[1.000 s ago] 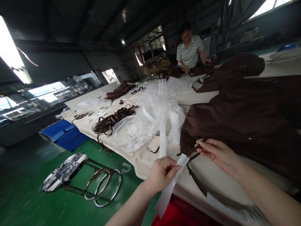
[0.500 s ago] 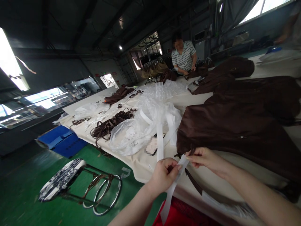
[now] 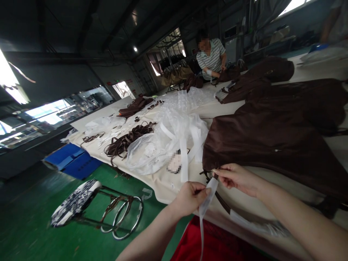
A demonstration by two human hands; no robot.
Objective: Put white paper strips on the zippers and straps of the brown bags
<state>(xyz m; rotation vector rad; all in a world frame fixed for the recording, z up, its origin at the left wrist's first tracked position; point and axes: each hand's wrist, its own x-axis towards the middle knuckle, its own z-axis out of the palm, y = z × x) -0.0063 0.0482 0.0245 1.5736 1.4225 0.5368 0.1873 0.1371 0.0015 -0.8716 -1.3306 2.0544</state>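
A translucent white plastic strip (image 3: 208,199) is pinched between the thumb and fingers of my left hand (image 3: 190,197), and its tail hangs down in front of the red cloth (image 3: 199,241). At its upper end the strip meets a narrow brown strap (image 3: 216,176), which the closed fingertips of my right hand (image 3: 237,177) grip. Whether the plastic goes around the strap or lies against it, I cannot tell. Just beyond my right hand lies a dark brown bag (image 3: 258,141). Another brown strap (image 3: 223,202) below runs into a clear plastic wrap (image 3: 250,223).
On the cloth-covered table (image 3: 148,185) are white plastic strips (image 3: 184,156), a clear plastic bag (image 3: 146,154) and a heap of brown straps (image 3: 129,139). A stool (image 3: 76,203) and blue boxes (image 3: 72,159) stand to the left. Across the table a person (image 3: 212,56) handles brown bags.
The plastic strip's upper end has come down a little from my right fingertips, so the brown strap shows between them. Its tail hangs straighter. The view has shifted slightly.
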